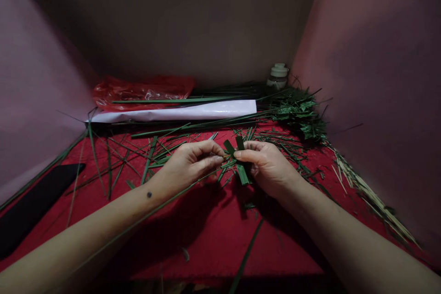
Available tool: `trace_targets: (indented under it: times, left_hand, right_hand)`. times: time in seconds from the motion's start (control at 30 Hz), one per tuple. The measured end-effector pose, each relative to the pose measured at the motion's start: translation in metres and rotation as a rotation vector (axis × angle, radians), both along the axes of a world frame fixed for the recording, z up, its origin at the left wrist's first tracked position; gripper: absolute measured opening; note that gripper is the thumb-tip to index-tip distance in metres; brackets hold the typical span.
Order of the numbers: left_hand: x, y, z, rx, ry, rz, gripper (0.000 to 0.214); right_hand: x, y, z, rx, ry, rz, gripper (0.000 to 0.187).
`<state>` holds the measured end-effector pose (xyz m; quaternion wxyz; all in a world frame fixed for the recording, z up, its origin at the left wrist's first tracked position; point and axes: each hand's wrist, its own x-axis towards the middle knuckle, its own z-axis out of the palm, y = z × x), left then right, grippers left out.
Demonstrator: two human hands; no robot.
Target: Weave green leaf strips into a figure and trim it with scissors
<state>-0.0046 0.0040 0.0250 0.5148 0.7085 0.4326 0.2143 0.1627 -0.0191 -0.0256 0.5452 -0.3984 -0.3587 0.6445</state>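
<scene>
Both of my hands meet over a red cloth [206,225], pinching a small folded piece of green leaf strips [237,158]. My left hand [193,163] has its fingers closed on the left end of the strips, thumb and forefinger pressed together. My right hand [267,163] is closed on the right side, with short dark green strip ends sticking up and down between its fingers. A long thin leaf strip [165,202] trails from the piece along my left forearm toward me.
Loose green leaf strips [144,151] lie scattered over the cloth. A white roll [179,112] and red plastic bag [141,89] lie at the back. A pile of woven green pieces [299,112] and a small jar [278,76] sit back right. A black flat object [31,204] lies left. Walls close in on both sides.
</scene>
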Motion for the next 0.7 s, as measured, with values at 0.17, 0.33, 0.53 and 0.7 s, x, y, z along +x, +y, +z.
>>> trace_targets:
  times: [0.17, 0.33, 0.53, 0.7]
  left_hand:
    - [0.0018, -0.0014, -0.0033, -0.022, 0.071, -0.002, 0.016]
    - [0.0001, -0.0013, -0.0061, 0.015, 0.061, 0.005, 0.020]
    - [0.0007, -0.0027, -0.0034, -0.011, 0.057, 0.017, 0.019]
    - [0.0037, -0.0050, 0.0000, -0.052, 0.051, 0.066, 0.020]
  right_hand:
    - [-0.0012, -0.0016, 0.0005, 0.040, -0.080, 0.033, 0.016]
    - [-0.0015, -0.0010, -0.0018, 0.047, -0.099, 0.041, 0.017]
    - [-0.0016, -0.0007, -0.0032, 0.049, -0.107, 0.036, 0.018]
    - [-0.0025, -0.0017, -0.0005, 0.042, -0.101, 0.019, 0.015]
